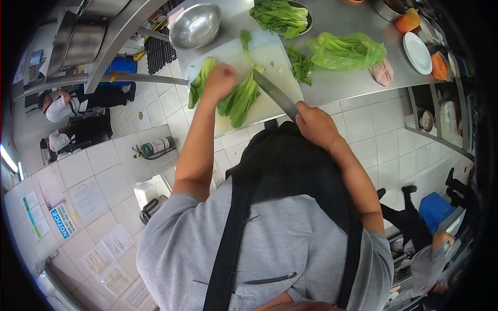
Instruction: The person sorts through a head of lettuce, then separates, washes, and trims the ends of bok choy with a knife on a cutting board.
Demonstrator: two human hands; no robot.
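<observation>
My right hand (315, 124) is wrapped round the handle of a large knife (277, 95), whose blade lies over the white cutting board (282, 72) with its tip beside the leafy greens (240, 101). Above the board, my left hand (221, 81) is closed, fingers curled; whether anything is inside is hidden. Under and left of that hand lies another green bunch (197, 85). A single stalk with a leaf (246, 44) points away near the knife tip. Small cut bits (280, 69) are scattered on the board.
A metal bowl (195, 27) stands behind the board. Greens in a second bowl (282, 18), a green plastic bag (347, 51), a pink cloth (382, 72) and a white plate (417, 53) are on the steel counter (332, 85). Several people are farther off at both sides.
</observation>
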